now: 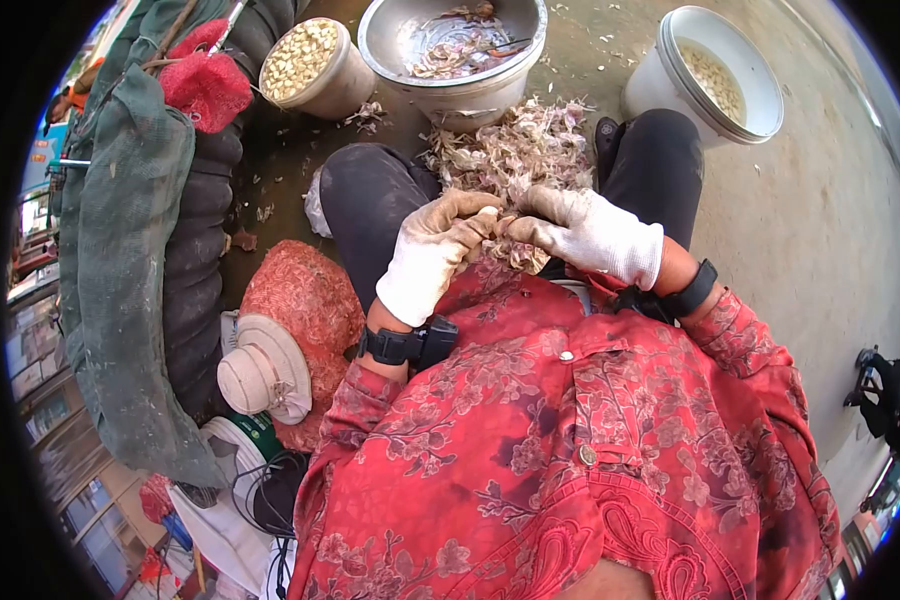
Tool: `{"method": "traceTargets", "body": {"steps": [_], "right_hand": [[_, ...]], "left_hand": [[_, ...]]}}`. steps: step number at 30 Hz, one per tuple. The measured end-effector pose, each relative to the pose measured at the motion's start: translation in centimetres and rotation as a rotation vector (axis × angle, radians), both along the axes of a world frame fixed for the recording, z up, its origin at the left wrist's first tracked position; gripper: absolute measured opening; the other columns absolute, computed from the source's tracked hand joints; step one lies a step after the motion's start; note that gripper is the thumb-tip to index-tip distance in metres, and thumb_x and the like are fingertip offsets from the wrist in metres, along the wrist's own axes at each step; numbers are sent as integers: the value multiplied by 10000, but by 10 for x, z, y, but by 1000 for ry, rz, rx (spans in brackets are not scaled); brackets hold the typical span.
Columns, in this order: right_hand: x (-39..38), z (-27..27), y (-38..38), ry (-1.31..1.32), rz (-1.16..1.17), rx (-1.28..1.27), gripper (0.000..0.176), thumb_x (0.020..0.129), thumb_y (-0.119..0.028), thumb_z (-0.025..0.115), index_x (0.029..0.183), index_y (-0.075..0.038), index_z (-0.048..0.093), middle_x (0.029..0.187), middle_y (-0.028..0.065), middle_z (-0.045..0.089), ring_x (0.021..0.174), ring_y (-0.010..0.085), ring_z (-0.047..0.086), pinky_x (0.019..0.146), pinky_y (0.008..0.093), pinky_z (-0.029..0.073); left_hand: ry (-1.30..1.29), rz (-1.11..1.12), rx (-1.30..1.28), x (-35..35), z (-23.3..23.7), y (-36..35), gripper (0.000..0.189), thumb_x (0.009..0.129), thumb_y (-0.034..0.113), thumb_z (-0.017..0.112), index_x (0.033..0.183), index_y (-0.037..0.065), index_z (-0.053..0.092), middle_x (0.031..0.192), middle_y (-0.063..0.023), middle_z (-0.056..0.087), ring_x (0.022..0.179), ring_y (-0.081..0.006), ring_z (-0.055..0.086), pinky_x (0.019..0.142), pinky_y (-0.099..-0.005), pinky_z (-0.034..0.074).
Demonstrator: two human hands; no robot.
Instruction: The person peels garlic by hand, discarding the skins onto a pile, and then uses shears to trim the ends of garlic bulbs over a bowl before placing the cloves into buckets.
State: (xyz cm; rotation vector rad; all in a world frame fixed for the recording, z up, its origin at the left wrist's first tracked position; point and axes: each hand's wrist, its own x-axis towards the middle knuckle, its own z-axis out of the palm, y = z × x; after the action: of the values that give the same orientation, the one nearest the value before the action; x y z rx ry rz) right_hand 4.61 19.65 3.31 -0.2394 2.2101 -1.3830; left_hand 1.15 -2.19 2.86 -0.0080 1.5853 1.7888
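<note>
My left hand point(432, 245), in a soiled white glove, is closed in a pinch on a small pale garlic clove point(491, 211). My right hand point(592, 236), gloved the same way, meets it fingertip to fingertip and pinches the same spot; its fingers largely hide what they grip. Just below the fingertips, purplish garlic point(523, 257) shows in my lap. Beyond both hands, between my knees, a heap of papery garlic skins point(505, 150) lies on the ground.
A metal basin point(375, 45) with garlic scraps sits on a white bucket ahead. Peeled cloves fill a bucket point(335, 95) at left; another bucket point(660, 85) at right holds cloves in liquid. A red mesh sack point(305, 290) and a hat point(260, 370) lie left.
</note>
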Motion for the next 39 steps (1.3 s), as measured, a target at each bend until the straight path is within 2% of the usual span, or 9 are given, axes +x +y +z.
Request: {"method": "traceTargets", "body": {"steps": [7, 11, 13, 15, 21, 27, 34, 36, 39], "right_hand": [[3, -7, 1, -25, 5, -100, 430, 952, -424, 540, 1184, -66, 594, 1017, 177, 661, 973, 290, 635, 836, 357, 487], [4, -5, -1, -65, -13, -154, 414, 953, -387, 562, 1230, -80, 585, 1009, 106, 681, 920, 194, 622, 815, 323, 482], [4, -5, -1, -97, -20, -192, 410, 953, -375, 569, 1245, -87, 582, 1001, 68, 686, 887, 154, 608, 799, 304, 481], [4, -6, -3, -204, -58, -306, 357, 955, -331, 585, 1218, -90, 602, 900, -6, 661, 764, 77, 543, 689, 253, 467], [5, 2, -7, -466, -140, -476, 260, 981, -301, 544, 1078, -76, 634, 774, -54, 573, 646, 26, 460, 553, 193, 358], [6, -3, -12, -521, -172, -741, 243, 960, -319, 579, 993, -84, 630, 756, -54, 561, 596, 36, 439, 517, 198, 327], [4, 0, -15, -575, -178, -671, 243, 948, -312, 602, 1014, -80, 624, 769, -44, 568, 596, 33, 436, 515, 194, 321], [6, 1, -18, -556, -222, -697, 245, 955, -343, 582, 958, -99, 600, 686, -70, 492, 550, 34, 402, 480, 197, 310], [8, 0, -16, -493, -191, -691, 262, 949, -358, 589, 987, -100, 613, 686, -72, 482, 555, 32, 387, 487, 200, 306]], "left_hand": [[-92, -2, 99, -2, -9, -6, 313, 851, 4, 497, 1147, -46, 582, 894, -55, 660, 542, -41, 433, 466, -170, 309], [-142, 5, 103, -2, -6, -6, 390, 784, -62, 460, 1154, -53, 584, 888, -57, 644, 576, -39, 458, 490, -149, 325], [-148, -14, 228, -3, -12, -8, 265, 872, 40, 549, 1121, -38, 595, 877, -37, 660, 554, -33, 444, 463, -157, 308], [-157, 1, 232, -1, -14, -9, 282, 862, 14, 533, 1132, -44, 591, 894, -49, 659, 554, -37, 440, 469, -159, 299], [-232, 56, 309, -1, -21, -9, 228, 896, 40, 558, 1108, -34, 603, 929, -63, 665, 594, -49, 497, 484, -151, 351], [-278, 132, 489, 6, -22, -4, 175, 912, 80, 610, 1065, -4, 629, 924, -50, 667, 675, -56, 569, 502, -140, 419], [-347, 175, 697, 12, -30, -2, 237, 915, 157, 638, 1100, 9, 616, 892, -29, 656, 663, -56, 569, 494, -154, 424], [-337, 157, 694, 11, -31, -1, 244, 922, 163, 631, 1108, 8, 611, 876, -21, 650, 657, -54, 564, 499, -155, 426], [-276, 132, 655, 14, -30, 0, 237, 938, 185, 612, 1097, 10, 612, 874, -4, 625, 681, -42, 551, 503, -152, 421]]}}
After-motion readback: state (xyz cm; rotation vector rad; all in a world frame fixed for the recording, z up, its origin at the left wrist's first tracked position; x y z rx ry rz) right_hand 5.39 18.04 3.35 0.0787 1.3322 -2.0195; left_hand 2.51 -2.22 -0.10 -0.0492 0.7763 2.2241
